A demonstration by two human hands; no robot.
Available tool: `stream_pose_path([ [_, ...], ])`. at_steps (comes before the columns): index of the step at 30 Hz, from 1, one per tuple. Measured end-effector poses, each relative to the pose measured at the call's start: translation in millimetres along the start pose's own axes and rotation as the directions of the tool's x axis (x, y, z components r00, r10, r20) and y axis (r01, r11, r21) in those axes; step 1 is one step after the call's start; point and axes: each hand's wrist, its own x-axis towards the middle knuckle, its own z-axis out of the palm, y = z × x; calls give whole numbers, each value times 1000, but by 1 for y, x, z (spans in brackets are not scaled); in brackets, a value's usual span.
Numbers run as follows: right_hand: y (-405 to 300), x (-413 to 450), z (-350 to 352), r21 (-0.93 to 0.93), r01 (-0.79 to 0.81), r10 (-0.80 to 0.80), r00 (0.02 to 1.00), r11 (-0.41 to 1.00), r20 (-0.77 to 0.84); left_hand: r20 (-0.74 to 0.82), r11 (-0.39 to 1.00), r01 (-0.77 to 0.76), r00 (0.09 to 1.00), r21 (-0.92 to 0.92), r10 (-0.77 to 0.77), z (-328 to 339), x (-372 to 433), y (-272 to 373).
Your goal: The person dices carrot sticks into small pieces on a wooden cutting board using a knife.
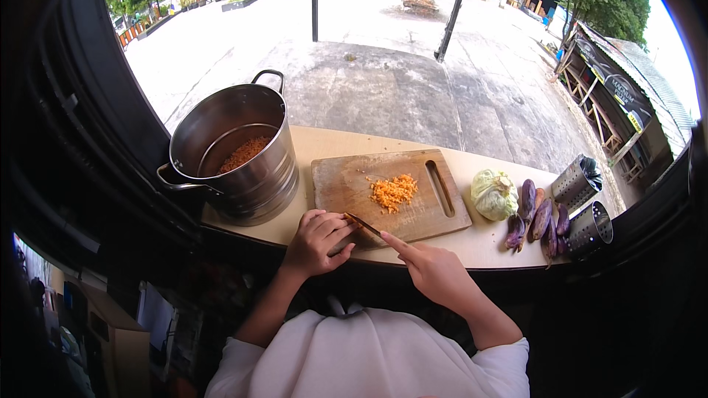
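Observation:
A wooden cutting board [343,177] with a slot handle lies on the counter before me. Diced carrot [394,192] is heaped near its middle. My right hand [434,273] holds a knife [365,225], index finger stretched along the blade's spine. The blade slants up to the left, its tip close to the fingers of my left hand [319,240]. That hand is at the board's near left corner, its fingers curled over an orange piece, probably carrot [354,221], mostly hidden beneath them and the blade.
A tall steel pot [260,177] holding chopped orange bits [246,153] stands left on the light counter [442,251]. To the right lie a cabbage [494,195], several purple eggplants [541,220] and two perforated metal holders [576,182], one holding dark items. Paved ground lies beyond the counter's far edge.

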Motion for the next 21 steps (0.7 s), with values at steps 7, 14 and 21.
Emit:
stream_pose_path([
  [7,-9,12,-17,-39,-49,54,992,998,114,-2,1000,4,1000,-19,-4,-2,1,1],
  [14,5,3,11,-72,28,-26,999,997,32,-3,999,9,1000,-32,-9,-3,2,1],
  [21,-7,-8,22,-265,13,-14,1000,964,-4,-20,999,-2,1000,-32,1,-1,1,-1],
])
